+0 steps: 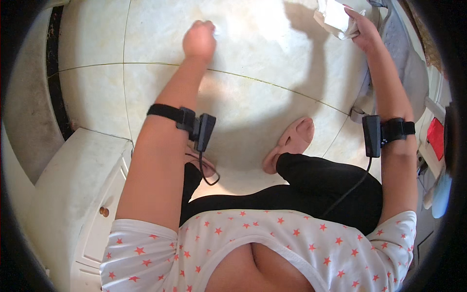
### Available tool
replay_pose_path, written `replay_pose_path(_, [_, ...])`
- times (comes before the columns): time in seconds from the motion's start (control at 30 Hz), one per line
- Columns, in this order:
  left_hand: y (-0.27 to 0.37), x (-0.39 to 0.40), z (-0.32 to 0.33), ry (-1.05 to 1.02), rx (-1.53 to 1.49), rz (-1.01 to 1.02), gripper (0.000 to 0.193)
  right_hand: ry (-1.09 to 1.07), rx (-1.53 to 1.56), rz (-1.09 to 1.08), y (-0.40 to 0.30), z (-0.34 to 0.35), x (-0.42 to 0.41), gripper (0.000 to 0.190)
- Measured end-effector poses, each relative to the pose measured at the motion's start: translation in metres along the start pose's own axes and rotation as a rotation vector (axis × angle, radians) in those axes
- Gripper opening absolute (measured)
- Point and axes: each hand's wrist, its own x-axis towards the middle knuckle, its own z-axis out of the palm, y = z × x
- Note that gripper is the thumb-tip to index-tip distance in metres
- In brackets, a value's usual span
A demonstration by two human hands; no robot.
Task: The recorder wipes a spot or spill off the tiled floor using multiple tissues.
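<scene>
My left hand is curled into a fist low over the pale tiled floor. A small white scrap, too blurred to name, shows at the edge of its fingers. Whether the knuckles touch the tiles cannot be made out. At the upper right, my right hand grips a crumpled white tissue pack, thumb on top. The pack's soft wrapper bulges around a flat, brighter white sheet, and its far end is cut off by the picture's top edge.
Grey cloth hangs or lies beside my right forearm. On the left stands a white cabinet with a round wooden knob. A black floor strip runs along the left. My pink slipper is on the tiles. A red item sits far right.
</scene>
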Motion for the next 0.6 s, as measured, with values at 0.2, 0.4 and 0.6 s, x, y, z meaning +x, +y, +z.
replay_pose_path(0.2, [0.038, -0.035, 0.026, -0.064, -0.114, 0.007, 0.013, -0.007, 0.011, -0.022, 0.004, -0.002, 0.003, 0.031])
replay_pose_path(0.4, [0.086, -0.071, 0.008, -0.274, -0.159, 0.222, 0.015, -0.021, 0.025, -0.018, 0.003, 0.002, 0.000, 0.031])
replay_pose_path(0.6, [0.032, -0.080, 0.000, -0.171, -0.210, 0.007, 0.006, 0.044, 0.034, -0.042, 0.005, 0.001, -0.002, 0.030])
